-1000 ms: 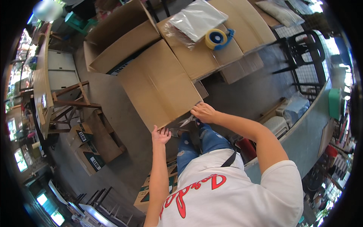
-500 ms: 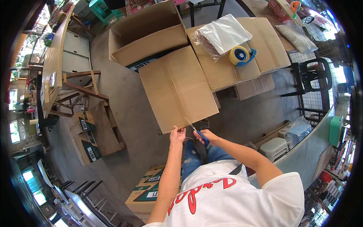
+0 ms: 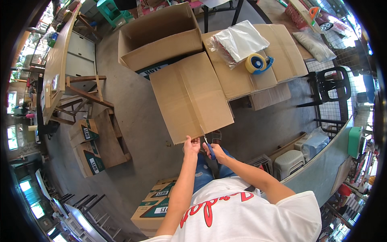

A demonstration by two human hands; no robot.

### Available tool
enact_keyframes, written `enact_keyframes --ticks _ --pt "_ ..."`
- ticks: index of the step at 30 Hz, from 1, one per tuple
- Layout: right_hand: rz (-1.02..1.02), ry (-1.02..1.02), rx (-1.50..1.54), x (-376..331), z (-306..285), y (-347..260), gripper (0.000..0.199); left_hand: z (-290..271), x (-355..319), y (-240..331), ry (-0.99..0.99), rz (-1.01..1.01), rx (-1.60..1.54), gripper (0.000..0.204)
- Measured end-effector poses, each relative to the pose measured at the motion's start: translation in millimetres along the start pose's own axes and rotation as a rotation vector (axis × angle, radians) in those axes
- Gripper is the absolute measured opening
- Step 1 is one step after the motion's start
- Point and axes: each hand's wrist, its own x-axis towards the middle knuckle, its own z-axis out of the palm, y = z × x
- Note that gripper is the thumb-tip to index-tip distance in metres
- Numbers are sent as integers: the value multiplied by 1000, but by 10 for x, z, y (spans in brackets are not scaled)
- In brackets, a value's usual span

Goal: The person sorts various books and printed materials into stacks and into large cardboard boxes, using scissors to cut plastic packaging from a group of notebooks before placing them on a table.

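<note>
From the head view, looking straight down, your left hand (image 3: 192,144) pinches the near edge of the flat cardboard box (image 3: 190,97), fingers closed onto the board right at its lip, while your right hand (image 3: 216,151) is wrapped around the blue handles of a pair of scissors (image 3: 207,146) whose blades point up at that same edge, at or just into the seam that runs down the middle of the panel. The box lies tilted in front of you, its far end resting against an open carton (image 3: 159,36) and its right side overlapping a second flattened sheet (image 3: 262,76) that carries a clear plastic bag (image 3: 238,40) and a tape dispenser (image 3: 258,63). What I'd watch, as a judgement, is how close your left fingers sit to the blade line: they are just beside the scissor tips on the very edge being worked, so a slip or a sudden give in the cardboard could run the blades toward them. The board is also held only at this one corner, so it may flex or swing as you push, and the cut could wander off the seam. Whether the blades are open or shut is too small to tell here. Printed cartons (image 3: 90,147) stand well apart on your left, a plastic stool (image 3: 288,161) near your right.
</note>
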Motion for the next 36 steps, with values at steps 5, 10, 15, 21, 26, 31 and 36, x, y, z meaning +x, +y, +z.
enact_keyframes --ticks 5,10,15,21,26,31,36 --pt "-32 89 -301 81 -93 -39 56 -47 28 7 -27 -11 -17 21" --pt "20 1 -84 157 -133 24 55 -18 25 -34 -25 -28 -68 27" --pt "-28 -19 -266 -104 -448 104 58 59 4 -159 -164 25 53 42" --pt "-488 544 -568 135 -573 -864 59 196 -16 -209 -137 48 -104 39" --pt "-500 688 -837 652 -383 -936 57 316 -231 -83 -18 63 -121 31" --pt "-491 664 -880 652 -416 -953 57 -406 -607 1459 -143 -26 -661 15" --pt "-345 518 -736 628 -317 -1226 68 -304 -865 2011 -235 887 33 82"
